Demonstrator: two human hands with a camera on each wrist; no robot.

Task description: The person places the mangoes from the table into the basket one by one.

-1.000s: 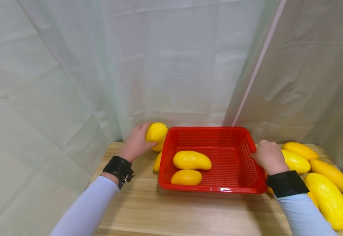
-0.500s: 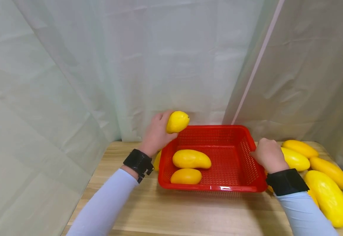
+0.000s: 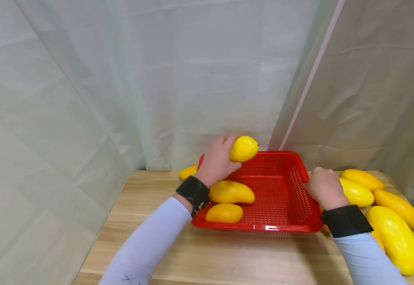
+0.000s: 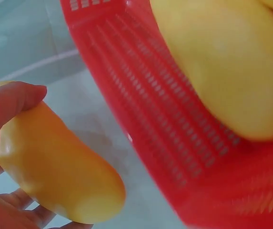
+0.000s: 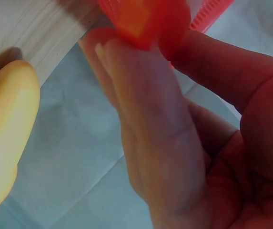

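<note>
A red plastic basket (image 3: 292, 166) stands on the wooden table, with two yellow mangoes (image 3: 231, 192) (image 3: 224, 213) lying in its left half. My left hand (image 3: 217, 161) holds a yellow mango (image 3: 244, 148) in the air over the basket's back left corner; the left wrist view shows that mango (image 4: 55, 171) cupped in the fingers above the basket wall (image 4: 146, 114). My right hand (image 3: 322, 187) grips the basket's right rim, and the right wrist view shows its fingers (image 5: 150, 143) curled round the red rim (image 5: 146, 24).
Several yellow mangoes (image 3: 394, 237) lie on the table to the right of the basket. Another mango (image 3: 188, 171) lies behind the basket's left corner. Pale curtains hang close behind. The table's wooden front (image 3: 228, 253) is bare.
My left hand has carried its mango up from the table at the basket's left and rightward, over the basket's back left corner. The right hand has stayed on the rim.
</note>
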